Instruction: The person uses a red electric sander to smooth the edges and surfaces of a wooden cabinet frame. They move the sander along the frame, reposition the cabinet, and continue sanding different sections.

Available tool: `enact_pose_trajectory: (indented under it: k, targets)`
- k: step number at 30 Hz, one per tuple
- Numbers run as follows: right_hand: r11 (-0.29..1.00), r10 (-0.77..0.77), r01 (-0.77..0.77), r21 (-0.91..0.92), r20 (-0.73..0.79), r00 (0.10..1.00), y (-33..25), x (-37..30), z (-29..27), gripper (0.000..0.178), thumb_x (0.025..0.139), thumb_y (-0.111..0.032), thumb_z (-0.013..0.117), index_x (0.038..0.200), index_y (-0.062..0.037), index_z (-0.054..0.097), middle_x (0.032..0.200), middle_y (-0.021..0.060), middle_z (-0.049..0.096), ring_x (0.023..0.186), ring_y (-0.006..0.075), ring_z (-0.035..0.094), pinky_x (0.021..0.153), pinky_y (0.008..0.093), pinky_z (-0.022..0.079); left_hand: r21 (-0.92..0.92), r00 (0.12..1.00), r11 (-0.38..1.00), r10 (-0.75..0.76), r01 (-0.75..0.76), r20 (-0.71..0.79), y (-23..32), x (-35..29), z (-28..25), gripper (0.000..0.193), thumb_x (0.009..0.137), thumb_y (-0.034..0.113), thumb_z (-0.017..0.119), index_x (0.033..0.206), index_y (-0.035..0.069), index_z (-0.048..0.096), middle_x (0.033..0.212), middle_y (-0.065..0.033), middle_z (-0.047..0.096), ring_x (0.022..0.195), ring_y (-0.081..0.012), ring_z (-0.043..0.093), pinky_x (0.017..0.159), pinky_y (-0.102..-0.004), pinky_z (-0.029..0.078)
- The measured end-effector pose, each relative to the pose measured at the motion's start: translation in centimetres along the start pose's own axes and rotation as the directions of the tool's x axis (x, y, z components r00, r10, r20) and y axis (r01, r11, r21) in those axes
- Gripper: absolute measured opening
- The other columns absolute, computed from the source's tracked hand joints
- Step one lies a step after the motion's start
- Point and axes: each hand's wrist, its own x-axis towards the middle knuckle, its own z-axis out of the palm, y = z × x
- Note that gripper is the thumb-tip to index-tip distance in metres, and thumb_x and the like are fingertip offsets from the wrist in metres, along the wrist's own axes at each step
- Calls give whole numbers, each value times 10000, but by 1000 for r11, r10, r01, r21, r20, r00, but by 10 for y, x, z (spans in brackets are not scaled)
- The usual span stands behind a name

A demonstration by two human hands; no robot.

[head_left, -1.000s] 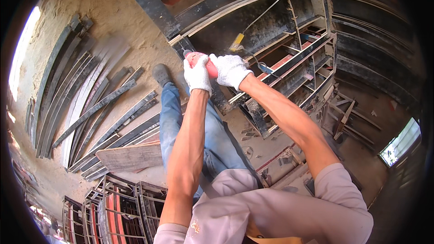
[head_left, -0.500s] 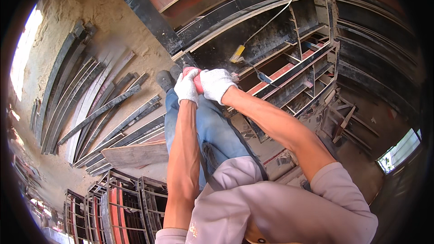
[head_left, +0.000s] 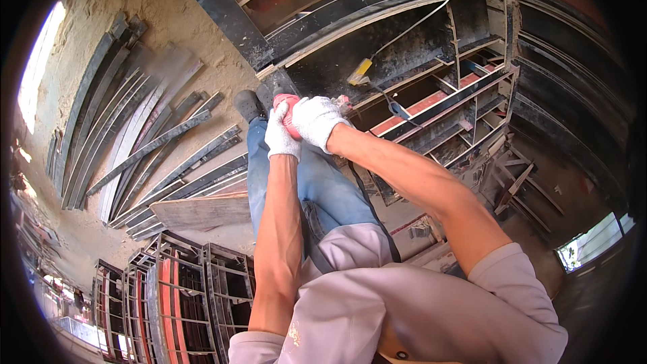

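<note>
Left hand point(head_left: 278, 136) and right hand point(head_left: 317, 120), both in white gloves, are wrapped round a red power tool point(head_left: 288, 106) at 11 o'clock. Yellow connector point(head_left: 360, 71) on a white cord point(head_left: 418, 23) near 1, loose slats point(head_left: 149, 153) fanned out around 9, frames point(head_left: 153, 296) bunched at 7-ish.

We hold both hands close together ahead of our body, each in a white glove. Our left hand point(head_left: 281, 136) curls in a grip, its wrist point(head_left: 284, 160) nearly straight above a bare left forearm point(head_left: 280, 229) that rises almost upright from the lower edge. Our right hand point(head_left: 317, 121) sits just beside it, knuckles up, also clenched, its fingertips hidden from us. Our right forearm point(head_left: 404, 168) slants in from the lower right, the elbow bent outward. Our short, pale sleeves point(head_left: 509, 280) leave both forearms bare, and our legs point(head_left: 327, 189), in blue jeans, stretch forward beneath.
</note>
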Motion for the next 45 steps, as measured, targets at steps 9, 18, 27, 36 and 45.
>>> enact_pose_trajectory:
  k: [9, 18, 27, 36, 45]
  targets:
    - [994, -92, 94, -61, 33, 995, 15, 27, -30, 187, 835, -192, 620, 901, -92, 764, 889, 147, 746, 810, 309, 727, 708, 436, 561, 62, 997, 996, -72, 70, 24, 24, 0, 46, 204, 953, 230, 550, 987, 51, 642, 977, -123, 705, 906, -286, 669, 859, -431, 541]
    - [997, -4, -2, 79, 78, 997, 20, 19, -5, 284, 907, -235, 529, 986, -49, 728, 947, 200, 730, 865, 332, 723, 751, 464, 559, -1, 994, 999, -46, 46, 103, -4, -20, 38, 423, 942, 247, 593, 1243, -49, 589, 1253, -182, 650, 1141, -330, 623, 1045, -431, 463]
    - [998, -7, 6, 63, 9, 1000, 21, 24, 1, 326, 917, -297, 485, 954, -103, 744, 906, 166, 735, 828, 354, 717, 747, 474, 550, 70, 996, 995, -75, 71, 52, 10, -6, 40, 386, 923, 254, 616, 1197, -17, 603, 1185, -176, 678, 1112, -335, 632, 1023, -452, 477]
    - [950, 199, -217, 223, 100, 975, -11, 42, 53, 417, 940, -317, 441, 1197, -50, 631, 972, 229, 718, 876, 413, 704, 810, 528, 537, 43, 960, 974, -228, 224, 160, 21, 31, 7, 503, 940, 291, 608, 1320, -29, 531, 1284, -178, 627, 1160, -332, 605, 1050, -471, 445]
    - [998, -7, -1, -58, -140, 990, 15, -21, -25, 580, 799, -169, 606, 1300, 103, 497, 846, 189, 702, 750, 328, 686, 679, 439, 550, 328, 957, 904, 290, -274, 0, 25, -37, 58, 713, 781, 50, 802, 1402, -32, 461, 1300, -133, 587, 1143, -233, 595, 964, -357, 500]
